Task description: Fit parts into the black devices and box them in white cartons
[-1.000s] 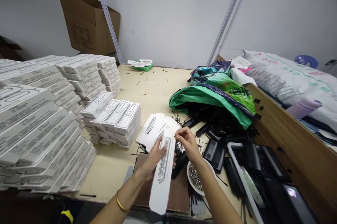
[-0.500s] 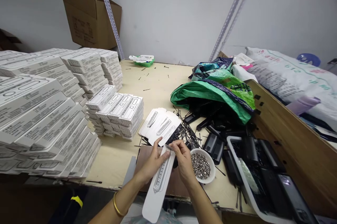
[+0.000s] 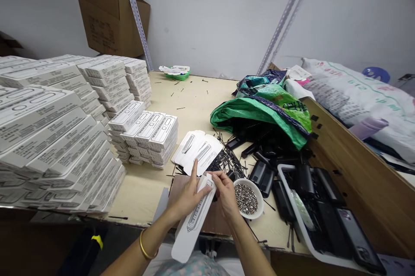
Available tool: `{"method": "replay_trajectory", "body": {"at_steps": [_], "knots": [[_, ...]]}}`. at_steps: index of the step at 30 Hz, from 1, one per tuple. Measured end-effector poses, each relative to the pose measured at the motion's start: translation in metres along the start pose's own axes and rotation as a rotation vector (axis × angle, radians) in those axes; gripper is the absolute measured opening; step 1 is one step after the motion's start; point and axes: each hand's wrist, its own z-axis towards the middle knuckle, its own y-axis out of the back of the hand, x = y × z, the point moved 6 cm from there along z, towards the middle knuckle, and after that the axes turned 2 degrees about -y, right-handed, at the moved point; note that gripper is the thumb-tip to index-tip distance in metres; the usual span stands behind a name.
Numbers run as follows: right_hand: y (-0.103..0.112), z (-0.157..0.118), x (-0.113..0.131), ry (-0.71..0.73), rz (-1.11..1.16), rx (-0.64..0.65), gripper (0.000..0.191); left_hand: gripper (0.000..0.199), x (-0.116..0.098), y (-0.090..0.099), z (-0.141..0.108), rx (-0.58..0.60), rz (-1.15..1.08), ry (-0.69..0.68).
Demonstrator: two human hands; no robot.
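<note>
A long white printed card [image 3: 187,236] with a line drawing of a tool hangs tilted toward me over the table's front edge. My left hand [image 3: 189,196] grips its left side, thumb on the printed face and index finger stretched out. At the upper right corner, my right hand [image 3: 224,191] pinches the card between thumb and fingers. Beyond my hands lies a fanned stack of similar printed cards [image 3: 188,157]. Beside my right hand stands a white bowl [image 3: 260,212] of small metal bits. A brown board [image 3: 173,187] lies beneath my hands.
Many white boxes [image 3: 58,120] are stacked on the left. Thin black pieces [image 3: 228,161] lie scattered past the bowl. On the right are a green bag [image 3: 227,116], a white bin [image 3: 300,228] of black cases, and a wooden side board [image 3: 356,181].
The card's lower end has swung slightly left and up. My left index finger has straightened upward. My right fingers stay on the card's upper corner.
</note>
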Motion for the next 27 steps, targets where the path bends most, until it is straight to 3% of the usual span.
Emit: {"method": "replay_trajectory", "body": {"at_steps": [3,7,9,11,13,14,16,18,21,24,27], "knots": [[0.002,-0.007,-0.003,0.052,-0.086,-0.002,0.036,0.099,0.006,0.002,0.002,-0.023,-0.002,0.028],[0.006,-0.005,-0.003,0.068,-0.155,-0.028,0.032,0.084,0.02,0.007,0.004,-0.069,-0.131,0.127],[0.015,0.001,0.002,0.099,-0.082,-0.161,0.031,0.084,0.015,0.004,0.003,-0.009,-0.147,0.018],[0.023,0.006,0.007,0.134,-0.088,-0.246,0.028,0.087,0.001,-0.002,0.0,0.062,-0.022,-0.218],[0.022,0.006,0.012,0.175,-0.304,-0.159,0.026,0.074,-0.013,-0.002,-0.004,0.03,0.138,-0.407],[0.02,0.003,0.013,0.214,-0.481,-0.075,0.026,0.064,-0.016,0.002,-0.004,-0.034,0.186,-0.419],[0.017,-0.007,0.009,0.352,-0.886,0.091,0.027,0.053,-0.014,0.018,0.001,-0.229,0.228,-0.292],[0.015,-0.017,-0.001,0.517,-1.25,0.207,0.04,0.057,-0.004,0.034,0.005,-0.383,0.287,-0.093],[0.014,-0.011,-0.015,0.622,-1.504,0.329,0.05,0.07,0.01,0.04,0.009,-0.361,0.39,0.028],[0.017,0.012,0.008,0.572,-1.35,0.272,0.047,0.072,0.024,0.037,0.006,-0.246,0.436,0.06],[0.033,0.028,0.063,0.502,-0.851,-0.045,0.045,0.068,0.027,0.034,0.0,-0.149,0.504,0.086]]}}
